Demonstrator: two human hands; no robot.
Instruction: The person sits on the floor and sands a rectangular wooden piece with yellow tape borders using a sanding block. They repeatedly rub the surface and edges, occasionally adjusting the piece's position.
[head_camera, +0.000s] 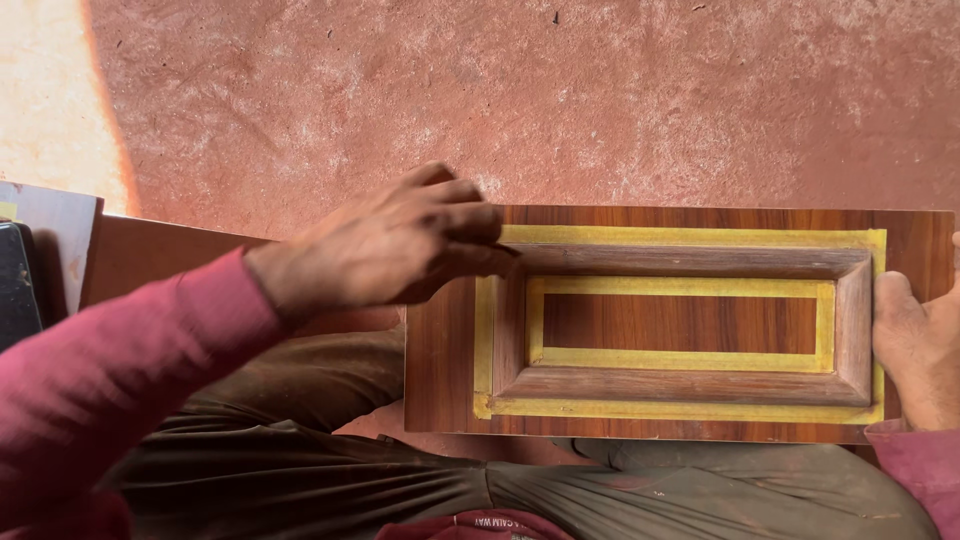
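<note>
Wooden panel (680, 325) is steadied across the lap: its left corner is pressed by the curled fingers of the left hand (400, 245), its right end gripped by the right hand (915, 350). Yellow tape (690, 236) is laid around the raised frame moulding (690, 262). Red floor (500, 90) is seen beyond.

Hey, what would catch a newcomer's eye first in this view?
A dark wood-grain panel with a raised rectangular moulding outlined in yellow tape lies across the person's lap at centre right. The left hand rests on the frame's upper left corner, and the right hand touches the right end.
</note>
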